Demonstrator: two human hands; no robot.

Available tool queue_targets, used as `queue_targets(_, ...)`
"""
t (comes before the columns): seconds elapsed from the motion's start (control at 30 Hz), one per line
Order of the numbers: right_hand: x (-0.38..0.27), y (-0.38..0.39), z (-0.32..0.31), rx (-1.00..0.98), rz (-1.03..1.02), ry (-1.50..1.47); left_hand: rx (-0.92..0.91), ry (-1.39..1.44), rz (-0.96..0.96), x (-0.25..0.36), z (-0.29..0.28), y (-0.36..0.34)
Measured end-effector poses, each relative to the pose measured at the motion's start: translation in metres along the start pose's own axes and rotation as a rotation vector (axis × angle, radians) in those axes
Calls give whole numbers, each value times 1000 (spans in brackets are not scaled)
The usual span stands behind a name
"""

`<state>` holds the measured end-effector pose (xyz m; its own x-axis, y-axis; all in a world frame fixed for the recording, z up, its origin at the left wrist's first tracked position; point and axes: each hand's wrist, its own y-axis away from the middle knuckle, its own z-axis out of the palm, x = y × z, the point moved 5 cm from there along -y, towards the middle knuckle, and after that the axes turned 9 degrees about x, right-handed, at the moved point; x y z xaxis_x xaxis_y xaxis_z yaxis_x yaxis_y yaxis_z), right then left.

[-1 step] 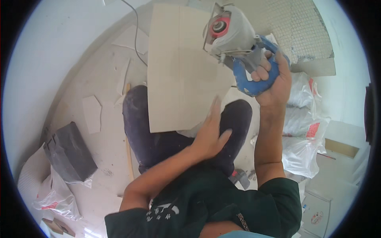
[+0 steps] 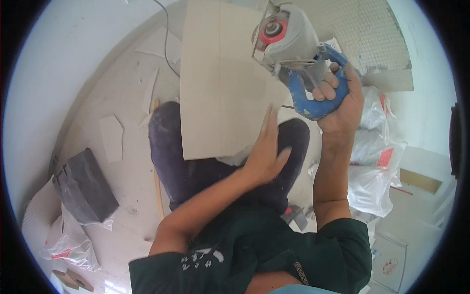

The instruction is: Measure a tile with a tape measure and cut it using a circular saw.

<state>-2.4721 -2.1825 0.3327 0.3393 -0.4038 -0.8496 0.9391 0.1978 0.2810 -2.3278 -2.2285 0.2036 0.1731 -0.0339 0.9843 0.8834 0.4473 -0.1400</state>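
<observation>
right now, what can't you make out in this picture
Head view: left hand blurred; whether it touches the panel is unclear.
Head view: the panel's far end cut off by the top edge.
Head view: lower run of the cord hidden behind the panel.
Head view: on the power tool, part of the blue handle covered by the right hand.

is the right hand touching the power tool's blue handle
Touching: the head view shows the right hand curled around the blue handle.
</observation>
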Motion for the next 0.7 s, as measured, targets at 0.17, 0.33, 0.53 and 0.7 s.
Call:
queue_targets(0.17,-7,36,-7,-12,4,-125,-186,-235,150,-41,76,-37)
queue_targets(0.33,-15,27,-7,-100,-8,-60,-445,-417,-118,-73,37,51)
queue_targets(0.53,-9,-24,2,-170,-70,-26,-276,-769,-177,-47,-109,102)
queue_targets(0.7,26,-87,14,-41,-108,122,-114,-863,78,-36,-124,88)
